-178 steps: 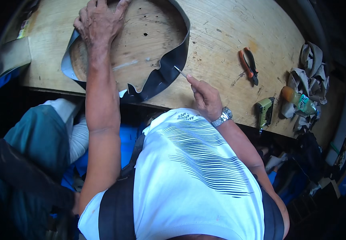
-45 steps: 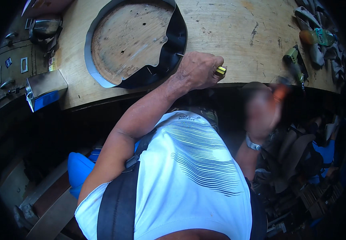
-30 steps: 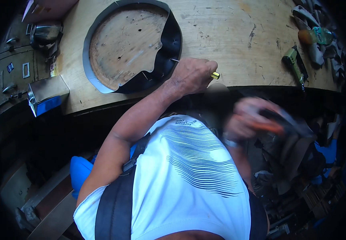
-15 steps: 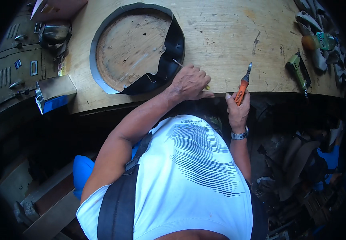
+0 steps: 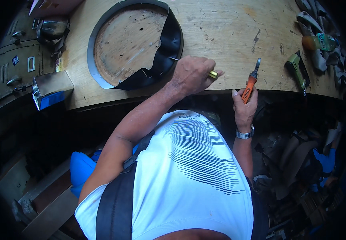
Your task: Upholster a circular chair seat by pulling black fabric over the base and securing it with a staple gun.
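My left hand [image 5: 193,73] is closed around a screwdriver-like tool. Its yellow handle end [image 5: 213,74] sticks out on the right, and its thin metal shaft [image 5: 174,59] points left to the black band's wall. This upright black band [image 5: 169,47] encircles a round, worn wooden board [image 5: 127,44] at the far left of the bench. The band's right side buckles inward, with a few small shiny bits along it; whether the shaft touches it I cannot tell. At the bench's front edge my right hand [image 5: 245,109] grips an orange-handled knife [image 5: 249,89] with a curved metal blade pointing up.
The wooden bench [image 5: 229,32] has its front edge just beyond my body. A green tool [image 5: 298,72], a bottle [image 5: 321,42] and grey cloth [image 5: 309,22] lie at the right. A metal can [image 5: 53,88] stands on the left, near a drawer cabinet [image 5: 23,64].
My left hand has turned and lifted slightly, baring more of the yellow handle. The right hand with the knife has shifted a little rightward. The whole view has moved slightly.
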Motion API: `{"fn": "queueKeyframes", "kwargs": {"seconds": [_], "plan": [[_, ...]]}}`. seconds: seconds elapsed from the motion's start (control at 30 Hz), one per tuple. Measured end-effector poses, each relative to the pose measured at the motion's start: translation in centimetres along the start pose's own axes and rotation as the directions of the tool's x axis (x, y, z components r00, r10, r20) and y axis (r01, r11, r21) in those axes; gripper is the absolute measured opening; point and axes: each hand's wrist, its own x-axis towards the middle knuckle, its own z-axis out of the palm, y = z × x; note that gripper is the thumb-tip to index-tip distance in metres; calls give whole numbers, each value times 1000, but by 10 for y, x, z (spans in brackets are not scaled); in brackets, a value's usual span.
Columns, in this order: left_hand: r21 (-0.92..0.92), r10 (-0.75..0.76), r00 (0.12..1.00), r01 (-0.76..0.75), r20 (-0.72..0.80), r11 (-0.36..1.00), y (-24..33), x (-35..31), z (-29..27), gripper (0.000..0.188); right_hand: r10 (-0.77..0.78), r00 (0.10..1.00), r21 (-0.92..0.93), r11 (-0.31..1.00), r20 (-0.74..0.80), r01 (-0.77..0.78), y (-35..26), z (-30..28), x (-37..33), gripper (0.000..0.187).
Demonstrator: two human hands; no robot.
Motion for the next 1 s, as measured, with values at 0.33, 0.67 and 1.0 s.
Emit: {"fn": "queueKeyframes", "kwargs": {"seconds": [0.33, 0.67, 1.0], "plan": [[-55, 77, 995, -81, -61, 995, 4, 3, -5, 38, -144, 976, 207, 962, -165, 177, -57, -35, 9, 58], [-69, 2, 998, -6, -63, 998, -1, 6, -8, 38, -24, 989, 209, 976, -146, 55, -46, -30, -1, 61], [-143, -31, 997, 20, -76, 989, -6, 5, -9, 34, -29, 989, 351, 933, -144, 79, -54, -34, -1, 60]]}}
